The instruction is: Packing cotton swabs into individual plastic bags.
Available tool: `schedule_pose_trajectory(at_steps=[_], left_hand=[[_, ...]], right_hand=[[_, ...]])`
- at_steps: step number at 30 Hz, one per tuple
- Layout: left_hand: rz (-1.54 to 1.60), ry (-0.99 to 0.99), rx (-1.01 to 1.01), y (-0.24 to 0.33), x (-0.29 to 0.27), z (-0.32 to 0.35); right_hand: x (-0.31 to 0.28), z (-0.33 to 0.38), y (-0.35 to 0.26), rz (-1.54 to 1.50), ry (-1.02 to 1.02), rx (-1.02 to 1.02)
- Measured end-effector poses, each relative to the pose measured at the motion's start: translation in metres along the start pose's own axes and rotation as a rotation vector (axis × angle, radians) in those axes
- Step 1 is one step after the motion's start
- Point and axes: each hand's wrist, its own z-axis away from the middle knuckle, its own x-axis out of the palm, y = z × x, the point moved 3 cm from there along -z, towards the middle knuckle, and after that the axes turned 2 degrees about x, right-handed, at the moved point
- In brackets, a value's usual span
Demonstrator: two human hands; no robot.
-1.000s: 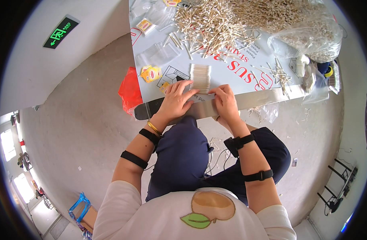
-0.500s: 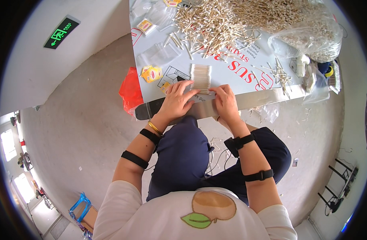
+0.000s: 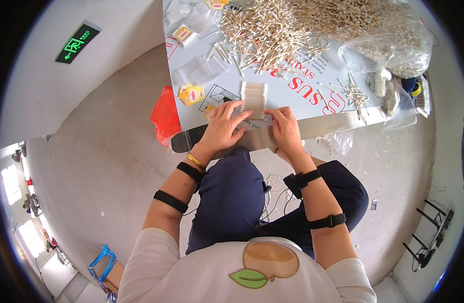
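Note:
A flat row of cotton swabs (image 3: 254, 98) lies side by side on the table (image 3: 313, 113) near its front edge. At the row's left edge is my left hand (image 3: 223, 123), fingers apart, with its fingertips touching the nearest swabs. My right hand (image 3: 286, 127) rests at the row's lower right corner, its index fingertip against the swab ends and its other fingers partly curled. Neither hand grips anything. Beyond the row spreads a big heap of loose cotton swabs (image 3: 272, 38).
Clear plastic bags (image 3: 201, 70) and yellow labels (image 3: 191, 94) lie on the left. A large clear bag of swabs (image 3: 393, 50) stands at the far right, with a few scattered swabs (image 3: 357, 96) nearer. A red bag (image 3: 165, 113) hangs by the table's left edge.

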Motion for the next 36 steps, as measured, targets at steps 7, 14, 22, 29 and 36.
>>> schedule_pose_trajectory(at_steps=[7, 14, 22, 29, 36], left_hand=[[-0.008, -0.012, 0.001, -0.001, 0.000, -0.009], [-0.006, -0.017, 0.002, -0.002, 0.000, -0.013], [-0.027, -0.003, 0.014, -0.003, 0.001, -0.012], [-0.022, -0.005, 0.002, -0.004, 0.001, -0.008], [-0.021, -0.017, -0.003, -0.003, 0.002, -0.009]], right_hand=[[0.000, 0.001, 0.000, -0.002, 0.001, 0.006], [0.000, 0.001, 0.001, -0.008, 0.003, 0.001], [0.000, 0.000, 0.001, -0.009, 0.012, -0.010], [-0.001, -0.007, -0.008, -0.022, 0.006, 0.030], [0.005, -0.012, -0.004, 0.107, -0.019, 0.003]])
